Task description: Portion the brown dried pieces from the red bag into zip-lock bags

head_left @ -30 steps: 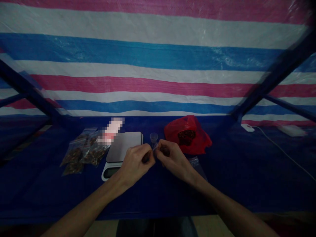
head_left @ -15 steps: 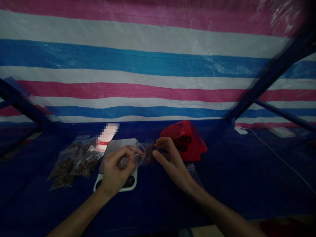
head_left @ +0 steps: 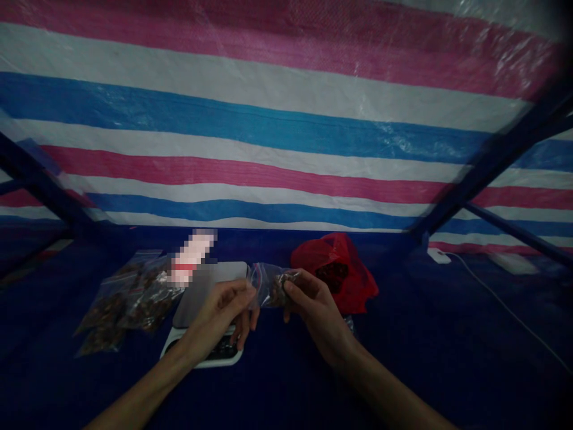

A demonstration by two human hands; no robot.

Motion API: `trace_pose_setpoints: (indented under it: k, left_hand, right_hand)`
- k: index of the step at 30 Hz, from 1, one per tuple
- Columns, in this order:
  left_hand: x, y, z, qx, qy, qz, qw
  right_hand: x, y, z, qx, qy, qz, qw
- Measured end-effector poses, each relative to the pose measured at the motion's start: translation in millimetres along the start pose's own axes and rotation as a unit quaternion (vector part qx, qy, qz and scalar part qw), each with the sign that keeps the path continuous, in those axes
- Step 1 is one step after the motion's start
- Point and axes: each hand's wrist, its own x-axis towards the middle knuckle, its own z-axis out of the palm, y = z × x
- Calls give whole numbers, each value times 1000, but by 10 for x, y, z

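Small zip bag (head_left: 272,285), part-filled with dark pieces, held at both ends by left hand (head_left: 219,316) and right hand (head_left: 317,310). Filled zip bags (head_left: 129,298) lie beside digital scale (head_left: 210,292); red plastic bag (head_left: 335,275) holds more.

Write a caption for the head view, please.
Left hand and right hand hold a zip bag of dark pieces beside a digital scale and red plastic bag.

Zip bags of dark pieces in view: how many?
At least 3: one zip bag held between the left hand and right hand, and at least two overlapping in the pile left of the digital scale. That pile may hide more.
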Motion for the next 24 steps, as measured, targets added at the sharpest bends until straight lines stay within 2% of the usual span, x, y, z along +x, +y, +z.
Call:
trace_pose_setpoints:
  k: [2,5,8,11,16,20,22,24]
  left_hand:
    - [5,-15,2,-3,-19,-13,1000]
    - [17,-27,-15,8,-13,-17,1000]
    - [30,-40,-55,-8,-11,-21,1000]
    - [31,-41,-84,-77,-21,-21,997]
    - [-26,47,-77,-119,3,38,992]
    - [-123,127,-123,-46,15,94,994]
    - [-162,151,-188,44,6,112,993]
    - [-173,178,-268,167,-3,128,978]
  right_hand:
    - [-13,-2,-6,-11,15,-16,1000]
    - [-11,14,-21,14,37,-22,999]
    - [17,42,-24,66,44,13,997]
    - [21,55,-19,103,43,58,992]
    - [-176,-92,-106,141,78,50,986]
    - [-442,-377,-399,141,173,-4,975]
    - [-559,-521,-610,133,234,-34,962]
    - [-665,-630,-818,120,286,-61,949]
